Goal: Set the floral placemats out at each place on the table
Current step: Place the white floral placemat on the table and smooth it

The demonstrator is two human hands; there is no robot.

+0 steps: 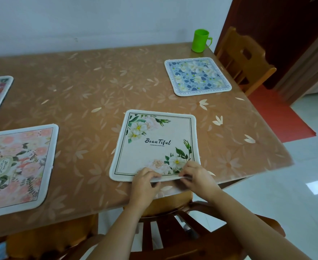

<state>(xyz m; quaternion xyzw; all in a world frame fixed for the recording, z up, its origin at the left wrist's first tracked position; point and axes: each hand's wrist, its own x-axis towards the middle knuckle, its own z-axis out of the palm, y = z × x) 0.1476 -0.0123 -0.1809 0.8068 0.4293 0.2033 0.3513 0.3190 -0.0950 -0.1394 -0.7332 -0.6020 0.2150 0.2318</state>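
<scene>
My left hand [145, 178] and right hand [195, 175] pinch the near edge of the white placemat [154, 143], which lies flat at the table's [98, 87] near edge. Next, I judge: square it, then let go.

Cream placemat [154, 145], near edge pinched by left hand [145, 180] and right hand [196, 175]: dark script "Beau Tiful" across the middle, just beyond both hands, upright from here. One line of tiny capitals beneath it, too small to read.

Blue placemat [197, 76], well beyond the right hand and off to its right: capital lettering runs round the border. Along the edge nearest the hands, upside down from here, "YOUR GENTLE SMILE IS" can be made out. On the other three sides lettering shows but is not readable.

Pink placemat [17, 166], well left of the left hand: pale oval medallion with script inside, turned sideways, cannot be read.
</scene>
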